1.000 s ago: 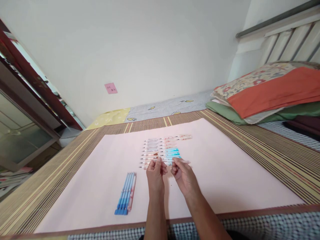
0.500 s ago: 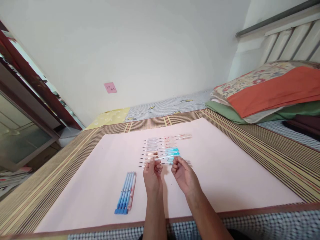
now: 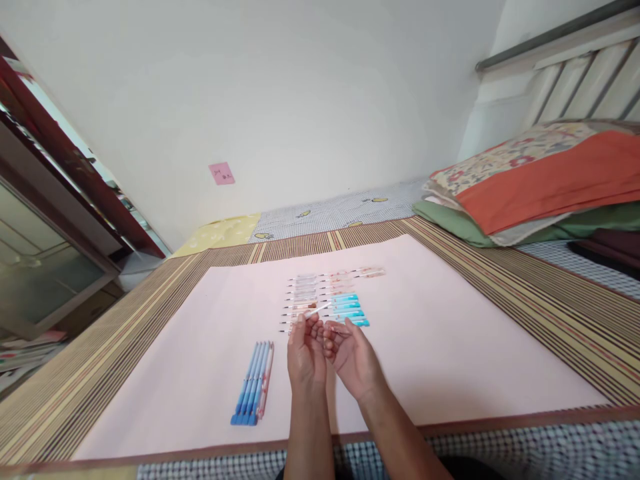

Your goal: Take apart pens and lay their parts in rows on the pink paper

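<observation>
My left hand (image 3: 306, 350) is closed, pinching a slim white pen (image 3: 320, 309) between thumb and fingers; its free end slants up to the right. Close beside it, my right hand (image 3: 356, 357) has its fingers curled palm-up, with a pale, reddish bit at the fingertips too small to name. Just beyond the hands, pens lie in rows: clear grey ones (image 3: 305, 285), pink-patterned ones (image 3: 337, 283) and turquoise ones (image 3: 350, 305), dark tips pointing left. My left hand partly covers the brown-toned pens (image 3: 298, 307). Blue pens (image 3: 250, 387) lie to the left, alongside a red-and-white pen (image 3: 266, 380).
A pale pink sheet (image 3: 165, 373) lies on a striped mat (image 3: 475, 287). At the right, folded bedding (image 3: 545, 180) is stacked near a radiator (image 3: 585, 83). A pink note (image 3: 221, 173) sticks to the wall behind.
My right hand has moved left and away from the pen's end, with its palm turned up more. The pen now tilts upward, held by my left hand alone.
</observation>
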Demonstrator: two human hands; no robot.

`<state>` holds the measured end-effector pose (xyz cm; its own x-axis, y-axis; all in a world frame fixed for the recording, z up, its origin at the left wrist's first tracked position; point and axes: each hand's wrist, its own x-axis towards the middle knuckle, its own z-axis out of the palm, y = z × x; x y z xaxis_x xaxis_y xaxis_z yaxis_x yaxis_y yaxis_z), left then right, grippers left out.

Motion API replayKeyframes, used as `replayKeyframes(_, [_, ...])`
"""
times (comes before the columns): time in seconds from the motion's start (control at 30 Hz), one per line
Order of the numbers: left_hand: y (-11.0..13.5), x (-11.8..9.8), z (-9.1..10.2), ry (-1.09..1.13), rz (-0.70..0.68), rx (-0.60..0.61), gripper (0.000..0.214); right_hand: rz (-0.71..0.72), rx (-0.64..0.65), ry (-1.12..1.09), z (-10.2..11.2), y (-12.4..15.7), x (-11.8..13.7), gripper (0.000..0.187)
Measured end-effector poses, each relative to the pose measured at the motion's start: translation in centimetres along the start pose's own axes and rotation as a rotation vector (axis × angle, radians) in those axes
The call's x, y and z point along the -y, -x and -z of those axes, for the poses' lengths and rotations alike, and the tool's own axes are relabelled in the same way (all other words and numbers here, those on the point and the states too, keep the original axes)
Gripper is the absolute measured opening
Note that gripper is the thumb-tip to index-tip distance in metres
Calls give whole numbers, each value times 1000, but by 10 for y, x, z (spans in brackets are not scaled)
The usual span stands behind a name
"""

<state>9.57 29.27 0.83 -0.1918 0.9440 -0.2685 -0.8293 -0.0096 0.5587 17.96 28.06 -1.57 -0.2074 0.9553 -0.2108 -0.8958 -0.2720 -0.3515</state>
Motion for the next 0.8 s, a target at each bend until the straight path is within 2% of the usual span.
replayKeyframes(0.13, [-1,0,-1,50,-74,-39,12,30,-41,-74,2,-3,0,32])
replayKeyframes(0.27, [-1,-1,0,54,-74,-38,11,51,-62,-68,1,-3,-4,20])
replayKeyframes(0.37, [2,-4,-2,66,-71,-26,13,82,-79,-31,1,-2,-7,24])
replayKeyframes(0.47, [4,-7,-6,85,-82,-33,11,61,-30,33,1,-1,-10,32])
replayKeyframes(0.63, [4,-7,-7,59,-128,-7,15,43,24,277,2,2,-19,42])
replayKeyframes(0.8, [2,-8,1,-30,-206,126,29,152,27,682,4,0,-16,31])
